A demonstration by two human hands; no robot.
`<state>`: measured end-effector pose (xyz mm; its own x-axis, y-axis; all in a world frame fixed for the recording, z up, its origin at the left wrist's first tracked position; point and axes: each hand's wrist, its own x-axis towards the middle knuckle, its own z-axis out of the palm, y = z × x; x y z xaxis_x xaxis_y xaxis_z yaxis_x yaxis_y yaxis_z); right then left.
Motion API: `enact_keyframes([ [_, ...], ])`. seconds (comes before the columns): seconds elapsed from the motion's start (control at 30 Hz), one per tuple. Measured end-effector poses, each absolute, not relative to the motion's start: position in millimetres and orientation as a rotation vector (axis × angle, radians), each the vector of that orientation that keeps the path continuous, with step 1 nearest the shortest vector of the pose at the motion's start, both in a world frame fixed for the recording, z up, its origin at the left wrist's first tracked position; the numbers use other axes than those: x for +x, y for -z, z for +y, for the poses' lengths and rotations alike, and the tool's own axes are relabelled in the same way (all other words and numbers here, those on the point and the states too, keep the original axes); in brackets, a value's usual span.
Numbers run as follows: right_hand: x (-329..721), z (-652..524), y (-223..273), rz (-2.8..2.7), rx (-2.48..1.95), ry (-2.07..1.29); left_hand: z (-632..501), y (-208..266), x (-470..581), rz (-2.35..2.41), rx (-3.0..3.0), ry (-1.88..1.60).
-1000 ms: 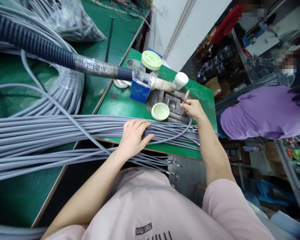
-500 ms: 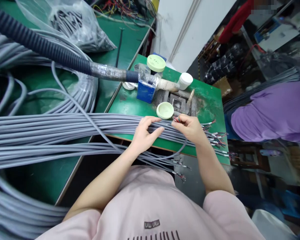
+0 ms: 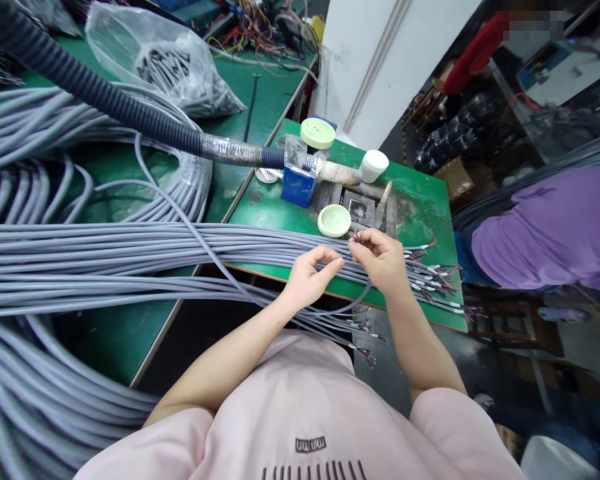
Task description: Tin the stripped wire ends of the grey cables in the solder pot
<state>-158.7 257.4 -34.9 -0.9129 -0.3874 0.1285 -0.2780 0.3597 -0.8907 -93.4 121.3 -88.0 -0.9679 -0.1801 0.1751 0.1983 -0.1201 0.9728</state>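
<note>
In the head view, my right hand [image 3: 383,261] pinches one grey cable's end, where short red, green and dark wires [image 3: 357,237] fan out past the fingertips. That cable bends down below the hand. Just left of it, my left hand [image 3: 314,275] has thumb and forefinger drawn together; whatever lies between them is too small to make out. Under both hands runs a thick bundle of grey cables [image 3: 260,243], its stripped ends [image 3: 443,273] spread at the right. A shallow pale-green dish [image 3: 335,221] sits just beyond my hands.
Behind the dish are a dark square metal block [image 3: 360,208], a blue box [image 3: 298,185] under a ribbed black hose [image 3: 145,127], and a white tub [image 3: 374,165]. Coiled grey cable [image 3: 193,183] and a plastic bag [image 3: 200,87] lie left. Someone in a purple top [image 3: 555,227] is at right.
My left thumb and forefinger have closed toward each other, and that hand has come nearer the right one. My right hand keeps its pinch on the cable end. The view has shifted slightly.
</note>
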Motion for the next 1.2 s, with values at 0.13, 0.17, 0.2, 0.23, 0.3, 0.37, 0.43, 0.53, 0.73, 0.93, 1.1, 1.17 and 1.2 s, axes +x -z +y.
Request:
enact_keyframes([
  [0.13,-161,259,36,2.458,-0.515,1.635,129,88,-93,-1.903,-0.056,2.228],
  [0.17,-162,260,36,2.412,-0.494,1.652,129,87,-93,-1.888,-0.042,2.243],
  [0.2,-162,260,36,2.361,-0.471,1.675,129,86,-94,-1.869,-0.023,2.256],
  [0.23,-163,261,36,2.315,-0.45,1.693,128,85,-95,-1.853,-0.007,2.265],
  [0.3,-164,262,36,2.26,-0.421,1.703,127,83,-97,-1.839,0.002,2.269],
  [0.37,-166,261,37,2.27,-0.421,1.675,128,83,-98,-1.864,-0.021,2.237],
  [0.43,-170,260,37,2.329,-0.443,1.623,130,85,-98,-1.924,-0.063,2.156],
  [0.53,-184,258,36,2.449,-0.515,1.495,130,90,-94,-2.092,-0.131,1.928],
  [0.73,-227,249,34,2.614,-0.697,1.015,106,103,-90,-2.352,-0.112,1.259],
  [0.93,-255,222,32,2.755,-0.813,0.291,89,123,-95,-2.374,-0.05,1.07],
  [1.1,-263,206,34,2.748,-0.883,-0.156,89,128,-96,-2.403,-0.076,1.044],
  [1.17,-264,202,36,2.738,-0.883,-0.233,89,128,-95,-2.373,-0.096,1.033],
  [1.2,-263,201,37,2.735,-0.884,-0.254,89,128,-95,-2.358,-0.104,1.028],
])
